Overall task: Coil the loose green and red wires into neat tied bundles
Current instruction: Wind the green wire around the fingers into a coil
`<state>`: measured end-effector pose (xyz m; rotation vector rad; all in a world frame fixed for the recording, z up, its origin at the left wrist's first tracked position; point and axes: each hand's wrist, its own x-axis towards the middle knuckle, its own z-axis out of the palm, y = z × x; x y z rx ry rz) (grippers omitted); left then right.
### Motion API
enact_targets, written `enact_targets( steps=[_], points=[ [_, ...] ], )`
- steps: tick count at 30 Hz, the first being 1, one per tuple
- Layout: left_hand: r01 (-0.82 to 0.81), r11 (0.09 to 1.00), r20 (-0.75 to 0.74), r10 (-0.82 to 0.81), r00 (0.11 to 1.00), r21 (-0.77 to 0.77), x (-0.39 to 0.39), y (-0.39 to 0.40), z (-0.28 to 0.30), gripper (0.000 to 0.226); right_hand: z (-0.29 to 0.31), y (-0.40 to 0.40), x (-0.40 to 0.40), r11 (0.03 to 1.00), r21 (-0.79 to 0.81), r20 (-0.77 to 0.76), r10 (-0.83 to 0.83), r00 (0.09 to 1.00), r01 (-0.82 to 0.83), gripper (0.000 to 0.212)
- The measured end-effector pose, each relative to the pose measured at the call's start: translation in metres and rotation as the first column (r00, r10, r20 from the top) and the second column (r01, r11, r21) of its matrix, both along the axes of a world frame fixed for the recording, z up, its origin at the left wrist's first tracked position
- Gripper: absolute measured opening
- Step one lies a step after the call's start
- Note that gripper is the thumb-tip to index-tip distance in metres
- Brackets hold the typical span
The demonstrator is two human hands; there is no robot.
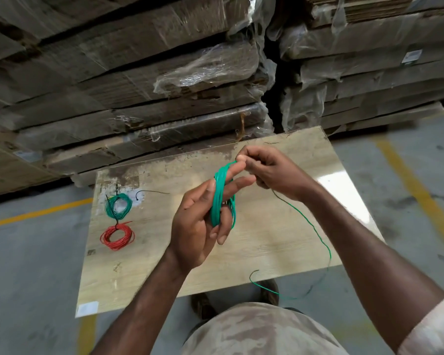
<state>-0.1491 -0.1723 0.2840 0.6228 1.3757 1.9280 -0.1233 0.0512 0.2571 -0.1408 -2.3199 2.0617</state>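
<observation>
Two tied coils lie on the board (267,242): one green bundle (118,205), one red bundle (117,237) (touching). Left hand (203,221) grips a third, green coil (222,198); right hand (269,170) pinches its loose tail (318,234)

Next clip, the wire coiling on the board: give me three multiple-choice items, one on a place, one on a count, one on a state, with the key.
1. Where does the red bundle lie on the board?
A. nearer the person than the green bundle
B. at the board's right edge
C. in the right hand

2. How many finished bundles lie on the board?
A. none
B. two
C. four

3. The green wire in hand is
A. lying flat on the board
B. cut into pieces
C. looped round the left hand fingers, a loose tail hanging

Key: 1 A, red sits below green in the view. 2 B, one green, one red. 3 C, the right hand pinches the strand.
</observation>
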Motion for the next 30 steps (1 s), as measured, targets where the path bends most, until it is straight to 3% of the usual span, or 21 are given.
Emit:
enact_targets(
  steps=[2, 5, 7, 9, 13, 17, 21, 24, 27, 30],
  points=[
    [-0.019, 0.998, 0.014, 0.018, 1.000, 0.053, -0.003, 0.001, 0.009, 0.052, -0.011, -0.015, 0.003, 0.999, -0.047, 0.019, 0.012, 1.000, -0.011, 0.038],
    [-0.070, 0.987, 0.027, 0.067, 0.997, 0.142, -0.014, 0.004, 0.019, 0.054, -0.018, -0.041, 0.011, 0.991, -0.129, 0.027, 0.049, 0.998, -0.045, 0.033],
    [-0.135, 0.975, 0.039, 0.131, 0.991, 0.177, -0.026, 0.007, 0.025, 0.054, -0.018, -0.058, 0.017, 0.980, -0.186, 0.020, 0.077, 0.997, -0.072, 0.042],
    [-0.207, 0.961, 0.053, 0.200, 0.978, 0.184, -0.041, 0.011, 0.030, 0.051, -0.021, -0.069, 0.021, 0.981, -0.178, 0.030, 0.081, 0.996, -0.074, 0.036],
    [-0.345, 0.928, 0.054, 0.341, 0.939, 0.139, -0.062, 0.022, 0.030, 0.044, -0.016, -0.079, 0.030, 0.996, 0.025, 0.009, 0.088, 0.996, -0.088, 0.031],
    [-0.415, 0.910, -0.194, 0.409, 0.892, 0.006, -0.069, 0.032, 0.012, 0.047, 0.007, -0.081, 0.036, 0.959, 0.236, -0.035, 0.170, 0.985, -0.157, 0.026],
    [-0.431, 0.894, -0.298, 0.381, 0.875, -0.124, -0.069, 0.034, -0.002, 0.047, 0.017, -0.073, 0.040, 0.868, 0.430, 0.068, 0.242, 0.968, -0.248, 0.029],
    [-0.405, 0.887, -0.494, 0.256, 0.831, -0.221, -0.073, 0.028, -0.010, 0.047, 0.027, -0.071, 0.049, 0.808, 0.505, 0.085, 0.303, 0.949, -0.303, 0.028],
    [-0.339, 0.861, -0.569, 0.073, 0.819, -0.379, -0.069, 0.016, -0.017, 0.030, 0.043, -0.053, 0.048, 0.852, 0.500, -0.029, 0.196, 0.980, -0.156, 0.020],
    [-0.208, 0.854, -0.461, -0.041, 0.887, -0.477, -0.055, 0.004, -0.025, 0.036, 0.059, -0.023, 0.037, 0.815, 0.580, -0.139, 0.076, 0.987, 0.019, 0.019]
  ],
)
